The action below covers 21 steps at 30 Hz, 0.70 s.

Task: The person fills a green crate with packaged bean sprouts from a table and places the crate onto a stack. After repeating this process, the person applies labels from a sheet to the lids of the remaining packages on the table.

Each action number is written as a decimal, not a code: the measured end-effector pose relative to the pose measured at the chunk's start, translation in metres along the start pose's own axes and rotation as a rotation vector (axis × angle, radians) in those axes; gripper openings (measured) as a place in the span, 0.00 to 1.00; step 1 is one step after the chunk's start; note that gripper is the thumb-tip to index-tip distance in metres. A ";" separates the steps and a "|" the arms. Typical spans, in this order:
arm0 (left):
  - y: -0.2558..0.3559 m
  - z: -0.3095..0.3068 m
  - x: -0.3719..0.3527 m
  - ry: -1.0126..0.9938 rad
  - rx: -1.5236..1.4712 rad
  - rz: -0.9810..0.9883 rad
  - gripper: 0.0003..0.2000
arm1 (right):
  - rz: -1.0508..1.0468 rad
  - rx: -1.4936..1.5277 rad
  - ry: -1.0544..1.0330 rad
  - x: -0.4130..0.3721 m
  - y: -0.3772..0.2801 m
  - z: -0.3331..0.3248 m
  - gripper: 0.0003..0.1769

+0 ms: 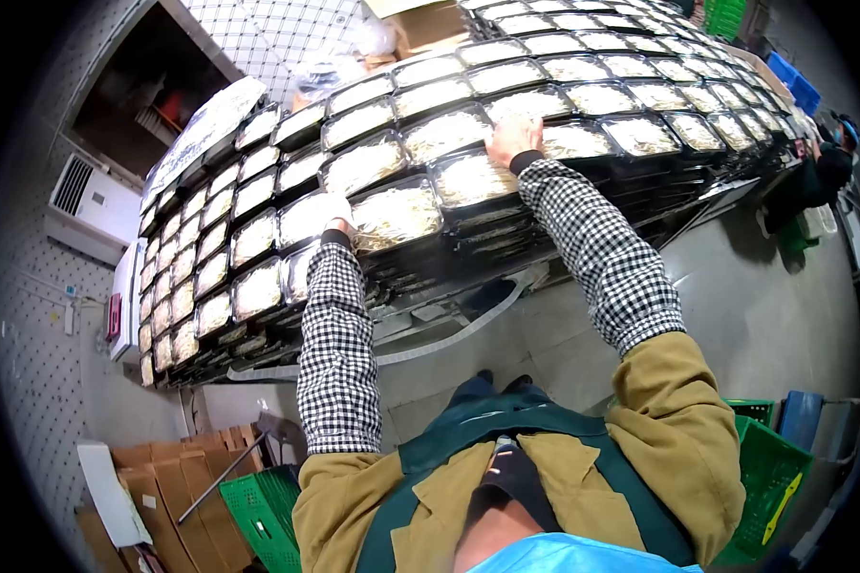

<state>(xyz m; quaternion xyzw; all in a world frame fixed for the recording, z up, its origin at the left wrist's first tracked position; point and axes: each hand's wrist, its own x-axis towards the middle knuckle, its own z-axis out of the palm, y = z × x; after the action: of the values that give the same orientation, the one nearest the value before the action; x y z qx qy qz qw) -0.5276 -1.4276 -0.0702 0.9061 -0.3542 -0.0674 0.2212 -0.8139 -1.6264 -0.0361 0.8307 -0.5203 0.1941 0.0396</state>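
Note:
Many black trays filled with thin, pale, sprout-like strands stand in tall stacks before me. My left hand point(338, 212) is at the left edge of a front tray point(397, 216); bright glare washes out its fingers. Farther forward, my right hand point(512, 140) has its fingers curled down at the far right corner of another front tray point(470, 180). These two trays lie side by side between my hands. A neighbouring tray point(575, 141) sits just right of my right hand. Both forearms wear black-and-white checked sleeves.
A pale curved rail point(449, 334) runs along the stacks' near side. Green crates stand behind me at left point(264, 511) and right point(757, 477), with flattened cardboard point(177, 497) at lower left. Another person point(822, 172) stands at the far right end.

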 end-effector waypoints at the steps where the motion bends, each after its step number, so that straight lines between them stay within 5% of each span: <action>1: 0.000 -0.004 -0.002 0.024 -0.001 0.012 0.20 | -0.021 -0.009 -0.030 0.000 0.003 0.002 0.20; 4: 0.009 -0.033 0.002 0.138 -0.005 0.077 0.20 | -0.101 0.007 0.112 -0.003 0.007 0.004 0.18; 7: 0.019 -0.076 0.014 0.277 0.002 0.194 0.21 | -0.046 0.000 -0.140 0.015 -0.001 0.005 0.18; 8: 0.022 -0.093 0.019 0.320 0.018 0.239 0.21 | -0.143 0.181 -0.129 0.033 0.007 0.046 0.18; 10: 0.025 -0.130 0.021 0.407 0.055 0.332 0.21 | -0.156 0.336 -0.043 0.032 -0.011 0.027 0.17; 13: 0.045 -0.182 0.018 0.552 0.051 0.462 0.21 | -0.755 0.393 0.116 0.038 -0.029 -0.001 0.12; 14: 0.055 -0.195 0.013 0.603 0.036 0.484 0.21 | -0.420 0.437 0.154 0.008 -0.041 -0.045 0.13; 16: 0.083 -0.207 0.000 0.698 -0.017 0.522 0.22 | -0.349 0.524 0.163 -0.023 -0.026 -0.101 0.14; 18: 0.109 -0.203 -0.018 0.715 -0.165 0.541 0.22 | -0.303 0.144 0.355 -0.074 0.006 -0.158 0.10; 20: 0.157 -0.171 -0.041 0.553 -0.564 0.574 0.22 | -0.141 0.538 0.184 -0.119 0.068 -0.203 0.10; 21: 0.183 -0.150 -0.048 0.504 -0.562 0.570 0.22 | -0.108 0.493 0.282 -0.147 0.098 -0.222 0.09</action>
<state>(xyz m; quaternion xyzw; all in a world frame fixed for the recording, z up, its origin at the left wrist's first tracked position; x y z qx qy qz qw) -0.6333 -1.4609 0.1442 0.6661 -0.4921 0.1248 0.5464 -1.0189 -1.4870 0.1023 0.8066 -0.4017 0.4259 -0.0810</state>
